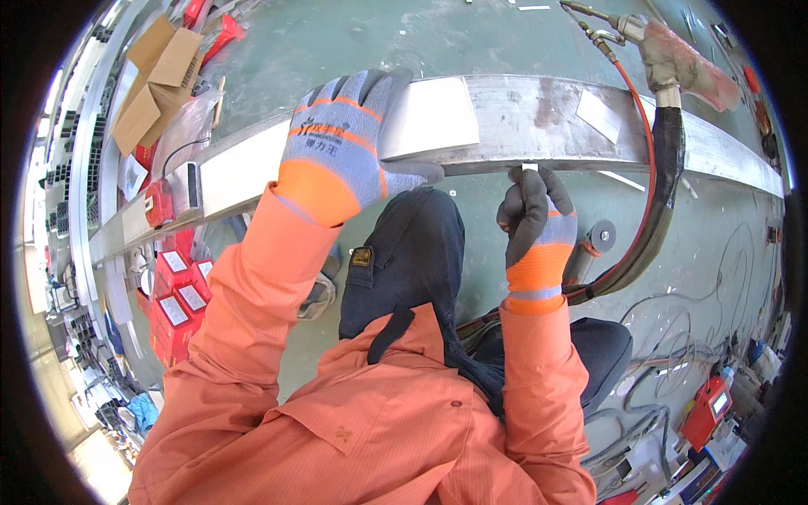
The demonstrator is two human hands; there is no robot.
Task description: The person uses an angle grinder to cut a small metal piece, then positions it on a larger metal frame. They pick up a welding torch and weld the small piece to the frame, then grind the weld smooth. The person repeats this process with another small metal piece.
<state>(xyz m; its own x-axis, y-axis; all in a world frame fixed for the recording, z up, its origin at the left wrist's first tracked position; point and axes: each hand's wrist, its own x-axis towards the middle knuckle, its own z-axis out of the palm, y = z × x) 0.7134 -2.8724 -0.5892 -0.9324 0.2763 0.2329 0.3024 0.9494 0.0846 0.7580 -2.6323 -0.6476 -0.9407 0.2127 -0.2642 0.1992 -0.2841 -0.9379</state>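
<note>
My left hand, in a grey and orange work glove, lies across a long metal beam. Its thumb is spread along the near edge, and the fingers reach toward the far edge. Beside that hand a white sheet rests on the beam. My right hand, gloved the same way with dark fingertips, is closed in a pinch just below the beam's near edge. A small white piece shows at its fingertips; its exact kind is too small to tell.
A welding torch with a dark cable lies over the beam at right. A smaller white sheet is nearby. At left are a red tape measure, an opened cardboard box and red boxes. Loose cables cover the floor at right.
</note>
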